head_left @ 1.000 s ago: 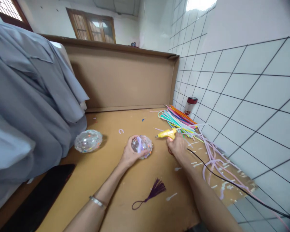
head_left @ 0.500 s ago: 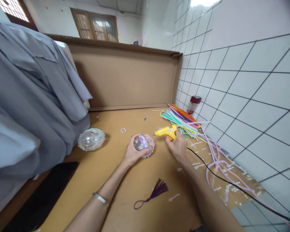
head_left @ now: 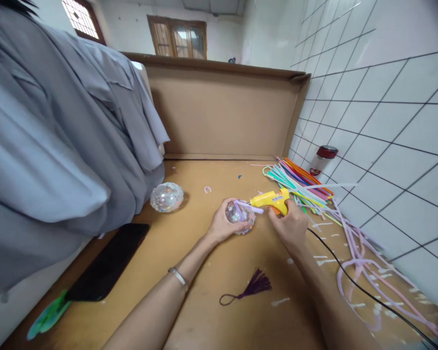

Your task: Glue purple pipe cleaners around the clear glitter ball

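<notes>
Yellow and smooth, the glue gun [head_left: 272, 198] sits in the curled fingers of the right hand [head_left: 290, 224], its nozzle at a soft lilac strip [head_left: 254, 209] on the clear ball [head_left: 234, 213]. That rounded, transparent ball (its rim bumpy with orange flecks) lies between the left hand's [head_left: 222, 223] thumb and fingers, above a silky purple tassel [head_left: 258, 283] on the brown tabletop [head_left: 200, 301].
</notes>
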Demonstrator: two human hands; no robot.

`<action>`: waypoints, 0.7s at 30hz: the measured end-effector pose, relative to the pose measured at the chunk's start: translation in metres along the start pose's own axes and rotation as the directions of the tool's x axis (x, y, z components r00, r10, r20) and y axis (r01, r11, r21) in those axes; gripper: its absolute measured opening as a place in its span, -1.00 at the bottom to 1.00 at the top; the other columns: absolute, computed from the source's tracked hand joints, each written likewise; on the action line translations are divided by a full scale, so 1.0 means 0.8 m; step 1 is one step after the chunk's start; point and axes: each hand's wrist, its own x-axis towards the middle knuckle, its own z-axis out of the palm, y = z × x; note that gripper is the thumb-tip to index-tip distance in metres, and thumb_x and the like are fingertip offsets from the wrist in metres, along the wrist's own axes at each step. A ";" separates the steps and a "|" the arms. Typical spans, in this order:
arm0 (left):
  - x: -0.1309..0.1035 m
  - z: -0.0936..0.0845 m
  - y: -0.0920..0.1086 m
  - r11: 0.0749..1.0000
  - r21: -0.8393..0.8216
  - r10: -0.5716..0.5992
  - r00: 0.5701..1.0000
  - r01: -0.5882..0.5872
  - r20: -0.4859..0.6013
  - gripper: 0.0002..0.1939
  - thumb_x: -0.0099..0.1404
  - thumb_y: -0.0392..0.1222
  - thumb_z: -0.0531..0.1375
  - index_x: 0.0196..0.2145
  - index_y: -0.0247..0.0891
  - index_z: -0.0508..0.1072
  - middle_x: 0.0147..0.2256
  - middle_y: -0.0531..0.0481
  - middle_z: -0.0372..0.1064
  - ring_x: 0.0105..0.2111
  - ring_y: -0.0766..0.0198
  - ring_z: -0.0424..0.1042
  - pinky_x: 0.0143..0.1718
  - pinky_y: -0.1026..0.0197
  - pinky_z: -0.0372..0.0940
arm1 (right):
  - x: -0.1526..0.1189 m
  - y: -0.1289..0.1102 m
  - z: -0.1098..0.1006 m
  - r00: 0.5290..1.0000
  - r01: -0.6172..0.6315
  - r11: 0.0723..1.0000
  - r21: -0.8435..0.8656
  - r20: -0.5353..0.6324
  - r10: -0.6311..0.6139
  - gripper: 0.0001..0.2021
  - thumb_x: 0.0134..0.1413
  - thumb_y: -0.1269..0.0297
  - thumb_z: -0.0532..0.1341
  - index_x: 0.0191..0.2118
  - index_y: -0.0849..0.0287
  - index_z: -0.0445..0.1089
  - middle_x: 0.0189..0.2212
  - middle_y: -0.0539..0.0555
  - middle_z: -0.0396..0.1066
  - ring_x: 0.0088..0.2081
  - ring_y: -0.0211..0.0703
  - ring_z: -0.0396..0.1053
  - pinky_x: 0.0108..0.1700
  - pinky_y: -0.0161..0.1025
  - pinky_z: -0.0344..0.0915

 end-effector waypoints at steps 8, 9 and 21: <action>-0.001 -0.001 0.000 1.000 0.007 -0.009 1.000 0.008 0.022 -0.24 -0.17 -0.11 0.45 0.00 -0.22 0.31 -0.08 -0.08 0.43 -0.08 0.10 0.44 0.02 0.06 0.32 | -0.003 -0.003 0.001 0.998 0.061 0.998 0.024 -0.013 -0.061 -0.66 0.11 0.01 0.07 -0.30 0.21 0.38 -0.48 0.15 0.45 -0.44 -0.04 0.37 -0.41 -0.23 0.15; -0.001 -0.001 0.000 1.000 0.012 -0.008 1.000 0.008 0.025 -0.24 -0.17 -0.11 0.46 0.01 -0.22 0.31 -0.08 -0.07 0.43 -0.09 0.10 0.44 0.01 0.07 0.33 | -0.003 -0.003 0.001 0.998 0.063 0.998 0.025 -0.006 -0.063 -0.66 0.11 0.01 0.07 -0.30 0.20 0.38 -0.48 0.15 0.45 -0.44 -0.04 0.37 -0.42 -0.23 0.14; -0.001 -0.002 0.001 1.000 0.013 0.024 0.999 -0.025 0.028 -0.25 -0.17 -0.10 0.46 -0.01 -0.21 0.32 -0.10 -0.06 0.43 -0.10 0.12 0.43 -0.01 0.08 0.32 | -0.004 -0.003 0.002 0.998 0.064 0.998 0.010 0.008 -0.064 -0.63 0.11 -0.01 0.06 -0.29 0.21 0.39 -0.51 0.15 0.45 -0.48 -0.05 0.34 -0.43 -0.24 0.12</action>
